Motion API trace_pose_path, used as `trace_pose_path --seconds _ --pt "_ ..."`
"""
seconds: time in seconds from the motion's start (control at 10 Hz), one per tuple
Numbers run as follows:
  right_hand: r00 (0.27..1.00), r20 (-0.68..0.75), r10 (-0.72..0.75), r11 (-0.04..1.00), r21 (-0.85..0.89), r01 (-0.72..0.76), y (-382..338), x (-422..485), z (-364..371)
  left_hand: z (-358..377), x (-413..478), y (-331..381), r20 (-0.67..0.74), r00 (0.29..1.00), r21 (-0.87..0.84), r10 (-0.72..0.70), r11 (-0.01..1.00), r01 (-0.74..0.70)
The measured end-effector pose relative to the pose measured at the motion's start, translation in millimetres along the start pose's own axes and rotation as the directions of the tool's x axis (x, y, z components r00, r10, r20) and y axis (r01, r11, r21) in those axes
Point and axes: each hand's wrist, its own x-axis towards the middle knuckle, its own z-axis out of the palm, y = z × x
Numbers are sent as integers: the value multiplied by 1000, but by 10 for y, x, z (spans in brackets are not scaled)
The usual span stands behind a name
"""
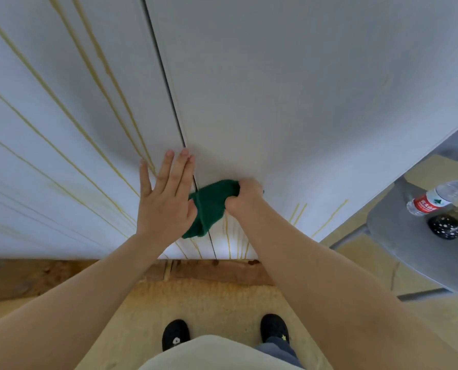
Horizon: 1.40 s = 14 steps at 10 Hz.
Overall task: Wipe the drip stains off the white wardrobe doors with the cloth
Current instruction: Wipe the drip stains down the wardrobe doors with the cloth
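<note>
**Wiping low by the door gap – cloth bunched in one fist**

Pressed against the right door (302,102), just beside the gap (166,76) between the two doors, the green cloth (209,206) sits in the right hand (245,196). That hand's fingers are curled tight round a wad of it, and a loose tail hangs down across the gap. The left hand (166,198) lies flat on the left door (62,129) near its edge, fingers straight and a little spread, holding nothing.

Long yellow drip stains (97,65) run down the left door. Shorter ones show at the foot of the right door, below and to the right of the cloth, while the upper part of that door looks clean.

The cloth looks soft, light and limp, so it should fold to whatever shape the hand gives it. A good hold is probably the one seen now – bunched in the palm with a pad of fabric facing the door (the hanging tail may drag and smear). The doors look smooth and stiff, though a hinged door could give under pressure, so the flat left hand likely steadies it.

Off to the right, a water bottle (436,200) lies on a grey seat (409,249).
</note>
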Motion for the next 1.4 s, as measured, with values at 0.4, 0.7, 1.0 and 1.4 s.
trace_pose_path --seconds 0.4,0.7,1.0,1.4 --pt "986 -157 59 975 222 -23 -247 -22 -595 -4 -105 -39 50 998 -20 -42 999 43" --pt "985 154 -77 975 -197 107 -170 -409 203 -163 -336 -216 45 996 34 -73 997 71" --pt "998 -62 -22 1000 15 23 -206 58 -520 -122 -323 -74 141 985 13 -103 995 102" --pt "964 233 126 913 352 -205 -220 -78 41 -135 -282 -105 134 988 -10 -71 997 73"
